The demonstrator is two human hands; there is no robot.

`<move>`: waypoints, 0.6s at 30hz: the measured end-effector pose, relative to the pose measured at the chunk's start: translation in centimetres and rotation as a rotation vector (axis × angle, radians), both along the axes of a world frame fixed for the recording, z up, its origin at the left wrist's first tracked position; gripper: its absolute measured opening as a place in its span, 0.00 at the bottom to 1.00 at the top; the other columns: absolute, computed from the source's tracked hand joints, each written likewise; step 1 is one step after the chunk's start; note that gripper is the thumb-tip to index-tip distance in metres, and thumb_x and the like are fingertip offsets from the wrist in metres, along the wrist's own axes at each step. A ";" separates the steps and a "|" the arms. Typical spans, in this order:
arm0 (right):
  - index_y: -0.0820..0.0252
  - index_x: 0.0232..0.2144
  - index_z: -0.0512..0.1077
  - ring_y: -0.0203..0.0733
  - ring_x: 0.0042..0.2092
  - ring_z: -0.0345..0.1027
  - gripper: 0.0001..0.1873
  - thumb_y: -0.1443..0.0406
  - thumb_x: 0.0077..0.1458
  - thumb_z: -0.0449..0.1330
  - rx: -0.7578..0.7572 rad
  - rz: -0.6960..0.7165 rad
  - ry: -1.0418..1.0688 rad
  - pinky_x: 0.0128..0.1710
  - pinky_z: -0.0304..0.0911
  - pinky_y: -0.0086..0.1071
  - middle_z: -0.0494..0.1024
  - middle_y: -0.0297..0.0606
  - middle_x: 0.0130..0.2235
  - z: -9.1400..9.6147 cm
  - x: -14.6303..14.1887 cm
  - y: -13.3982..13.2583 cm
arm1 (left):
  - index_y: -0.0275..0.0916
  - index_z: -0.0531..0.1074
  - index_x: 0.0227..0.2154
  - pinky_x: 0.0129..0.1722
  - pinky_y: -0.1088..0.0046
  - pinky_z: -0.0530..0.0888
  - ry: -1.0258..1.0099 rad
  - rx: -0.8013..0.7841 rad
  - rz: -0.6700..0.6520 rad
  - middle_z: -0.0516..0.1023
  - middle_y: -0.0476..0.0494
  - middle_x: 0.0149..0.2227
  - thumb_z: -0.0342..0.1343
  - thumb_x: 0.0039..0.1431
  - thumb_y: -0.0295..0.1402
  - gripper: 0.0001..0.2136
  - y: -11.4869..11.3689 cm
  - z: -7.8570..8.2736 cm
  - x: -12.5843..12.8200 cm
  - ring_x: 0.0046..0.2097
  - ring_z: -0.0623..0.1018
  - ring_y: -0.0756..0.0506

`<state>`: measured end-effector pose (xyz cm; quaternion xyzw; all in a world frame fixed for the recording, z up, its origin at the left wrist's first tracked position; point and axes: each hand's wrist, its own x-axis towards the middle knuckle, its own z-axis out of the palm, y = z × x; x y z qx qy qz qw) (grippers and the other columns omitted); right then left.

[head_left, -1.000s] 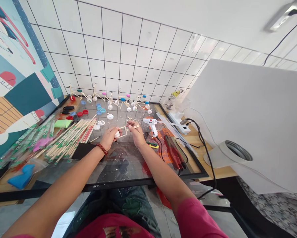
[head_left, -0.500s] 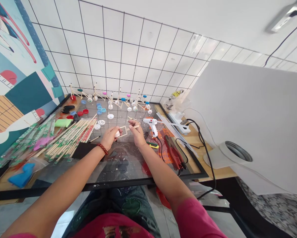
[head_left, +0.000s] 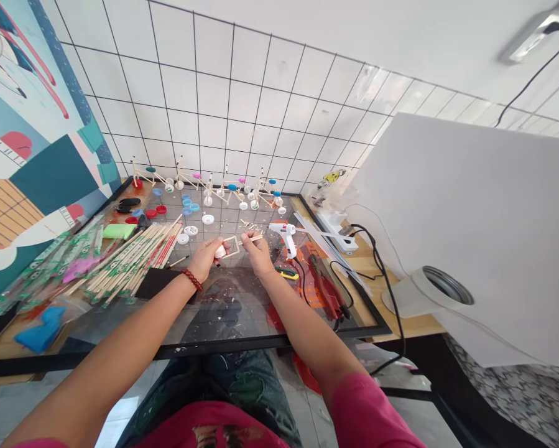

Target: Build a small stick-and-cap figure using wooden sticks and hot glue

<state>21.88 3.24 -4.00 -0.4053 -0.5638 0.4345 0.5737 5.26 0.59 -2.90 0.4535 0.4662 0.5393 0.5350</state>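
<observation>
Above the glass tabletop (head_left: 242, 311), my left hand (head_left: 205, 256) is closed on a small frame of thin wooden sticks (head_left: 232, 247) with a white bottle cap (head_left: 220, 251) at its near end. My right hand (head_left: 259, 251) pinches a short wooden stick (head_left: 254, 237) that meets the right side of the frame. A beaded red bracelet (head_left: 191, 279) circles my left wrist. A white glue gun (head_left: 285, 234) rests on the glass just right of my right hand.
A heap of wrapped chopsticks (head_left: 130, 256) lies at the left. Loose bottle caps (head_left: 188, 205) and a row of finished stick-and-cap models (head_left: 223, 186) stand by the tiled wall. Red pliers (head_left: 328, 289), cables and a power strip (head_left: 337, 225) sit at the right.
My right hand has shifted slightly left, bringing its stick closer to the frame in my left hand. My left hand has barely moved.
</observation>
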 end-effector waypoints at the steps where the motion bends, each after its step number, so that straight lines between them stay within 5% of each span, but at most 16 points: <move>1: 0.51 0.27 0.68 0.40 0.29 0.54 0.29 0.36 0.49 0.68 -0.010 0.013 0.032 0.33 0.54 0.36 0.63 0.27 0.24 0.1 -0.1 0.0 | 0.40 0.78 0.25 0.22 0.70 0.63 0.003 -0.002 -0.011 0.79 0.43 0.25 0.66 0.52 0.52 0.18 0.0 0.1 0.0 0.24 0.70 0.47; 10: 0.51 0.25 0.69 0.40 0.29 0.57 0.29 0.37 0.43 0.73 -0.045 0.101 0.043 0.34 0.57 0.36 0.68 0.28 0.24 0.6 0.0 0.1 | 0.38 0.80 0.31 0.29 0.69 0.72 -0.070 -0.053 -0.080 0.83 0.42 0.28 0.74 0.40 0.45 0.18 0.1 0.6 -0.7 0.28 0.79 0.45; 18: 0.51 0.26 0.72 0.42 0.30 0.61 0.27 0.39 0.43 0.74 -0.049 0.156 0.022 0.33 0.60 0.36 0.71 0.31 0.25 0.8 0.1 0.0 | 0.38 0.81 0.28 0.27 0.71 0.70 0.037 -0.010 -0.113 0.82 0.43 0.27 0.76 0.40 0.51 0.22 0.0 0.6 -0.7 0.27 0.76 0.47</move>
